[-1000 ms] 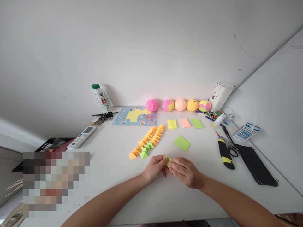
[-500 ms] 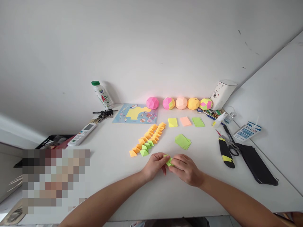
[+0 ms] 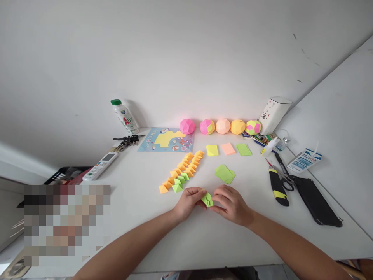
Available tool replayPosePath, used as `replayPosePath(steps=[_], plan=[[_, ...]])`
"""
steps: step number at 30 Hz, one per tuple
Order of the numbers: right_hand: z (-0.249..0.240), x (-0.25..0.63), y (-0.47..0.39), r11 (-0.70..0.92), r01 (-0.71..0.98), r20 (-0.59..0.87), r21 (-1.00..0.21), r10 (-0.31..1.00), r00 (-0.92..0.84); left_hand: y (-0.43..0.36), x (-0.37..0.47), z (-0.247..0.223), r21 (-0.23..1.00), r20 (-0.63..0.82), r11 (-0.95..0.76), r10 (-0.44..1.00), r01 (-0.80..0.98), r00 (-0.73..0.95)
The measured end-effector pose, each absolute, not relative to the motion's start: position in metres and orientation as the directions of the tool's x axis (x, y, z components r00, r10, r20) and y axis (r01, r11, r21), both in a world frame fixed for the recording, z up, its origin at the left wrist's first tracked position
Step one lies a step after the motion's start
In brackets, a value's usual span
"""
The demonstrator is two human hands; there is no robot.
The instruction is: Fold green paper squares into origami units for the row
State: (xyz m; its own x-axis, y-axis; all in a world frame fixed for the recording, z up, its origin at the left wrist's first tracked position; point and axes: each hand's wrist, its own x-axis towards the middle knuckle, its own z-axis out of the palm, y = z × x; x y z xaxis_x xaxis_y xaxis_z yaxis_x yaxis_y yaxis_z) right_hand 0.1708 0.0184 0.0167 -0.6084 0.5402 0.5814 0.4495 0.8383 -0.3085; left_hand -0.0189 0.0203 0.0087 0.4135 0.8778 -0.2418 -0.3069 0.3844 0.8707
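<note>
Pinched between the thumb and fingers of my left hand (image 3: 189,203) is a small folded piece of green paper (image 3: 207,200), its creased flaps showing. My right hand (image 3: 230,205) is at the paper's right edge, thumb and fingers apart; whether a fingertip touches the paper I cannot tell. Beyond my hands lies a loose stack of green paper sheets (image 3: 225,174). To the left, folded orange paper units (image 3: 176,173) stand in two slanting rows, with several folded green units (image 3: 177,187) at the near end of one row.
Faceted paper balls (image 3: 223,126) line the wall behind yellow, peach and green paper pads (image 3: 228,148). A bottle (image 3: 125,116), keys (image 3: 128,142) and a remote (image 3: 100,166) are at left. Glue (image 3: 270,146), a cutter (image 3: 278,186), scissors (image 3: 287,184) and a black pouch (image 3: 316,200) are at right.
My right hand's fingers have spread and drawn slightly back from the green paper, leaving more of its folds visible. My left hand keeps its pinch on the paper.
</note>
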Motion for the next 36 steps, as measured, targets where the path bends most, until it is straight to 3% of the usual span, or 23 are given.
replayPosePath(steps=[3, 7, 21, 36], plan=[[0.0174, 0.1715, 0.0182, 0.856, 0.459, 0.577, -0.237, 0.504, -0.643, 0.0210, -0.0191, 0.0100, 0.859, -0.251, 0.399, 0.874, -0.322, 0.416], [0.0175, 0.1706, 0.0172, 0.846, 0.474, 0.566, -0.243, 0.521, -0.639, 0.0199, -0.0196, 0.0117, 0.860, -0.226, 0.391, 0.868, -0.329, 0.442], [0.0242, 0.1690, 0.0126, 0.793, 0.394, 0.525, -0.464, 0.605, -0.599, 0.0216, -0.0235, 0.0122, 0.861, -0.195, 0.388, 0.849, -0.328, 0.491], [0.0196, 0.1679, 0.0098, 0.825, 0.452, 0.559, -0.338, 0.563, -0.609, 0.0213, -0.0226, 0.0123, 0.870, -0.179, 0.369, 0.854, -0.327, 0.489]])
